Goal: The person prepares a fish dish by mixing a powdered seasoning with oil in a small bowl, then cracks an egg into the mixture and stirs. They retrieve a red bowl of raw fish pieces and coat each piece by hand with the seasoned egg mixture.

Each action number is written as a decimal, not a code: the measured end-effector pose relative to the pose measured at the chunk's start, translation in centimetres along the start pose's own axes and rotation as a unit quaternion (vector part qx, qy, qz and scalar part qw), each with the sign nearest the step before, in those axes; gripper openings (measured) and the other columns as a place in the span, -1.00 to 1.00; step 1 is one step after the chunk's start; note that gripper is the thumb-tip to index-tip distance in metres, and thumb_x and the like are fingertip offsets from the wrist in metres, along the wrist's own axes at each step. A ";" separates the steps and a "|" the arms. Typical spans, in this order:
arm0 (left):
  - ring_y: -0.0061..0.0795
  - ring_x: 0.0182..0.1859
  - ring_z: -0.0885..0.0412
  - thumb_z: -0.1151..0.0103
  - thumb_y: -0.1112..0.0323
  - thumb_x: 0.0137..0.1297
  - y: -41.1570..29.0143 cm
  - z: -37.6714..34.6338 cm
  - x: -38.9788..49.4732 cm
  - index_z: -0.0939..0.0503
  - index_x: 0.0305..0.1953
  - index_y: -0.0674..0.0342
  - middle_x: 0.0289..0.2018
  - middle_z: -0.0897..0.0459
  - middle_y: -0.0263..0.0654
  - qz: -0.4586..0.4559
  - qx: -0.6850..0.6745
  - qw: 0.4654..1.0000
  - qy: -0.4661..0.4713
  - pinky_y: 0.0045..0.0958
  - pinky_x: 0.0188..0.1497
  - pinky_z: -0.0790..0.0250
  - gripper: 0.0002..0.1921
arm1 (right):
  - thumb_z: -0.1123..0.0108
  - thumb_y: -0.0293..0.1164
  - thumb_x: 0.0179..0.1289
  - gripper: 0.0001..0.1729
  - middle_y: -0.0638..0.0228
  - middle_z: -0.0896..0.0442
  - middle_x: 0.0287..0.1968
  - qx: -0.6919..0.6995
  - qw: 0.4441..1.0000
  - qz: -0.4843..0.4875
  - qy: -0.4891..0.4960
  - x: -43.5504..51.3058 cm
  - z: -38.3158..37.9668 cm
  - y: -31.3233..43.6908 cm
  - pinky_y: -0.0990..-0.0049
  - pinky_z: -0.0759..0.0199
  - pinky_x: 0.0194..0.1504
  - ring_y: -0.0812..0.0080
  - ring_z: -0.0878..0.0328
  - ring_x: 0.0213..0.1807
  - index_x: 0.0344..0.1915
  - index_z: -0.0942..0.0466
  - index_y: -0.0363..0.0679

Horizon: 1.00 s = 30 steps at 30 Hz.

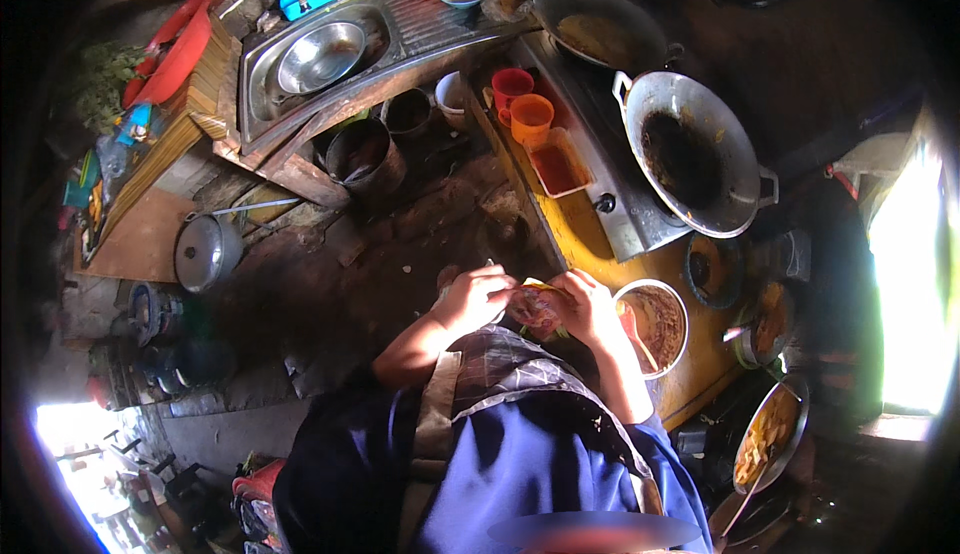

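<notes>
Both hands are close together before my apron, at the left edge of the yellow table. My right hand (589,305) grips a small printed plastic packet (536,308) by its right side. Beside the packet's left edge, my left hand (472,300) has its fingers bent, with something pale and thin under the palm; whether it also pinches the packet cannot be told. Just right of my right hand stands a pot (671,329) with brown contents and an orange-handled utensil (636,336) leaning inside.
A gas stove (637,227) carries a large wok (694,152) and a darker pan (600,25). Orange mugs (531,118) and a tray of red liquid (559,164) stand beside it. A steel sink (259,115) holds a metal bowl (322,57). A pan of food (769,434) is at lower right.
</notes>
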<state>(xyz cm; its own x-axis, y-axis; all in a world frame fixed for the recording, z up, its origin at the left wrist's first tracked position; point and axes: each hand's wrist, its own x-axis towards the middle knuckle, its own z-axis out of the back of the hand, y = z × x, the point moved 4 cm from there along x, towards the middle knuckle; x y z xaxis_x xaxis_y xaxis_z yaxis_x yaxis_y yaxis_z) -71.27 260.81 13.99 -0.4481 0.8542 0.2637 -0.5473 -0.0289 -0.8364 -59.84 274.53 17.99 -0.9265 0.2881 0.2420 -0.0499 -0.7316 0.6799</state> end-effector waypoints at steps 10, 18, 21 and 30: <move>-0.31 -0.39 -0.57 -0.17 0.57 0.03 18.4 16.8 3.7 -0.52 -0.37 0.34 -0.42 -0.57 -0.15 0.129 0.008 0.983 -0.131 -0.43 -0.38 -0.41 -0.90 | -0.21 -0.29 0.09 -0.76 0.17 -0.54 -0.34 0.025 0.989 -0.131 0.068 22.5 -14.2 -9.5 0.35 -0.46 -0.28 0.16 -0.54 -0.32 -0.32 -0.51 -0.23; -0.48 -0.29 -0.54 -0.15 0.60 0.10 31.8 26.7 8.1 -0.56 -0.33 0.36 -0.40 -0.56 -0.25 0.211 -0.121 0.929 -0.277 -0.52 -0.24 -0.36 -0.92 | -0.16 -0.25 0.08 -0.51 0.08 -0.38 0.00 -0.239 0.970 0.008 -0.027 53.8 -22.0 -22.8 0.14 -0.25 0.07 -0.03 -0.31 0.03 0.03 -0.33 -0.07; -0.49 -0.32 -0.53 -0.16 0.60 0.08 34.2 28.0 8.9 -0.56 -0.33 0.35 -0.39 -0.56 -0.25 0.233 -0.151 0.924 -0.262 -0.52 -0.25 -0.36 -0.91 | -0.13 -0.14 0.09 -0.40 0.09 -0.28 0.11 -0.302 0.945 -0.124 -0.035 63.4 -23.4 -26.6 0.13 -0.22 0.11 0.01 -0.24 0.12 0.14 -0.26 -0.01; -0.56 -0.39 -0.51 -0.22 0.58 0.04 37.6 29.2 8.7 -0.58 -0.37 0.37 -0.45 -0.57 -0.26 0.350 -0.249 0.860 -0.275 -0.55 -0.35 -0.34 -0.91 | -0.23 -0.33 -0.02 -0.24 0.00 -0.26 0.14 -0.232 0.913 -0.332 -0.044 71.3 -24.6 -28.3 0.26 -0.31 0.11 0.09 -0.34 0.14 0.24 -0.19 0.18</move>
<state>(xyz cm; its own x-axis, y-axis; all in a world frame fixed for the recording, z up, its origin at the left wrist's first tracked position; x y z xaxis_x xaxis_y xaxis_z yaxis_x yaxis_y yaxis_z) -116.36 252.04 -1.12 -0.8860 0.3393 -0.3159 0.3022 -0.0942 -0.9486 -133.67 300.58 -1.02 -0.6017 0.7972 -0.0497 -0.7619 -0.5542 0.3352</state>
